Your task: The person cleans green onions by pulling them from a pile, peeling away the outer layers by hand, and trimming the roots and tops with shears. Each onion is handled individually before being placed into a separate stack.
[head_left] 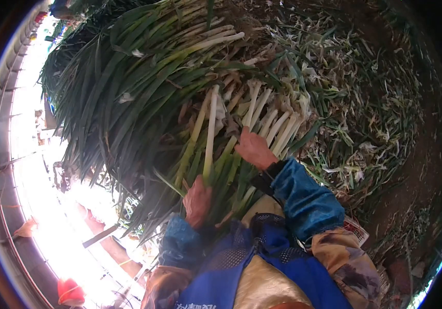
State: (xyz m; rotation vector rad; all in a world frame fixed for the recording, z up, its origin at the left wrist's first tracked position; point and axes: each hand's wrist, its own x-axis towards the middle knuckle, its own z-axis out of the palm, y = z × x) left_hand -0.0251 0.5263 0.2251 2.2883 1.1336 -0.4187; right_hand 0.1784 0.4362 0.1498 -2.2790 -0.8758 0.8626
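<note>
My left hand (197, 202) is closed round the green part of a large green onion (210, 131), whose long white shank points away from me. To the right, my right hand (256, 148) is curled in among the white shanks. A brownish dry leaf (234, 125) lies at its fingertips. Whatever those fingers grip, if anything, is hidden. Several more green onions (286, 135) lie side by side just beyond and right of this hand, white ends pointing away. Their leaves run down toward my lap.
A big heap of green onions (123, 77) spreads across the upper left, with dark leaves hanging to the left. Stripped leaves and peelings (355, 113) cover the soil on the right. At far left is a brightly lit strip with a red object (70, 292).
</note>
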